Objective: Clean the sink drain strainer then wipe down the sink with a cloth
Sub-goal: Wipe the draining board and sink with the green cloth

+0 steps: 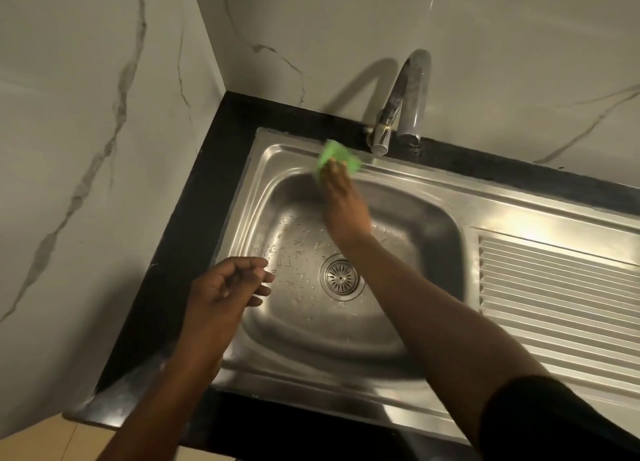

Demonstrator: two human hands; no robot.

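The steel sink (pixel 426 325) fills the middle of the view, its basin wet with drops. The round drain strainer (pixel 341 277) sits in the drain at the basin's centre. My right hand (pixel 341 206) reaches to the far rim and presses a green cloth (pixel 334 155) against it, just left of the tap; the fingers cover the cloth's lower part. My left hand (pixel 225 289) hovers over the basin's left edge with fingers loosely curled, holding nothing.
A curved chrome tap (pixel 407 103) rises from the back rim. A ribbed draining board (pixel 561 287) lies to the right of the basin. Black counter (pixel 194 218) borders the sink, with marble-look walls (pixel 86 148) to the left and behind.
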